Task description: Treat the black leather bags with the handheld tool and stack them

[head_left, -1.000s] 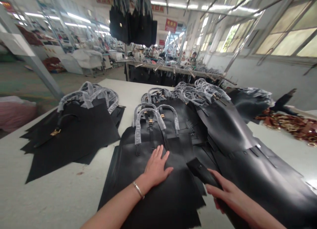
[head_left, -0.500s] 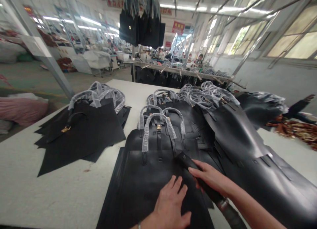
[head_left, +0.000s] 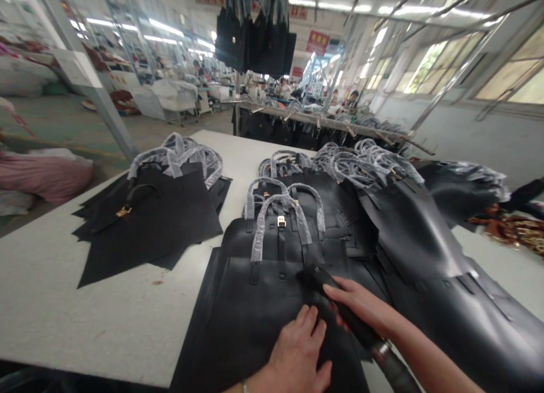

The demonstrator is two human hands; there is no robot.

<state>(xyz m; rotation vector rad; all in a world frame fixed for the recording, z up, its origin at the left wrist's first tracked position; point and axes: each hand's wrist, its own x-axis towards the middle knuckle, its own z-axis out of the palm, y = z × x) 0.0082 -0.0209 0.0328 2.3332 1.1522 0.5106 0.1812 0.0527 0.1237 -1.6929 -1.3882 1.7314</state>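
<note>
My left hand [head_left: 300,347] rests palm-down on a black leather bag panel [head_left: 250,302], its fingers bent a little and thumb apart. In my right hand [head_left: 355,302] is a long black handheld tool [head_left: 321,279] with a metal collar and a dark hose-like tail; its exact kind is unclear. The tool's blurred front end is low over the panel, right of the nearest handle; I cannot tell whether it touches. This panel tops a stack and carries a plastic-wrapped handle [head_left: 259,228]. Just beyond is a gold-coloured clasp [head_left: 281,221] on a black strap.
Black bag pieces [head_left: 157,211] with wrapped handles lie on the left of the pale table [head_left: 106,319]. More glossy black pieces [head_left: 408,223] are piled to the right. Black bags [head_left: 255,41] hang overhead, and a metal rack [head_left: 314,118] stands beyond the table.
The whole view has shifted slightly, so the table and bags appear further right. The fingers of my left hand have drawn closer together. My right hand keeps hold of the tool.
</note>
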